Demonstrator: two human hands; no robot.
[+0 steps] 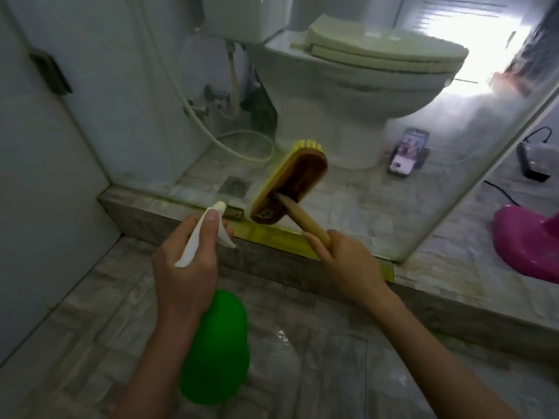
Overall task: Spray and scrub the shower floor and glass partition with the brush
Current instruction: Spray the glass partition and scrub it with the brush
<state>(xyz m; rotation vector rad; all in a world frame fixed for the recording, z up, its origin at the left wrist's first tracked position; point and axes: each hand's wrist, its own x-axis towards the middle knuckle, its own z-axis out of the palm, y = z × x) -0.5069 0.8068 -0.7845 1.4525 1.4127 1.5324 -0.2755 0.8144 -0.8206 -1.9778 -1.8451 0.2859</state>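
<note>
Right grip (pixel 341 261) is clamped round the wooden handle of the brush (pixel 290 182), whose yellow bristles are set against the glass partition (pixel 453 140) just above the kerb (pixel 142 219). Left grip (pixel 184 267) is curled round the green spray bottle (pixel 217 346), held over the shower floor (pixel 90 328).

Brush (pixel 290 182) against glass partition (pixel 348 122), spray bottle (pixel 214 346) to its left; toilet (pixel 357 86) and phone (pixel 408 152) behind glass.
</note>
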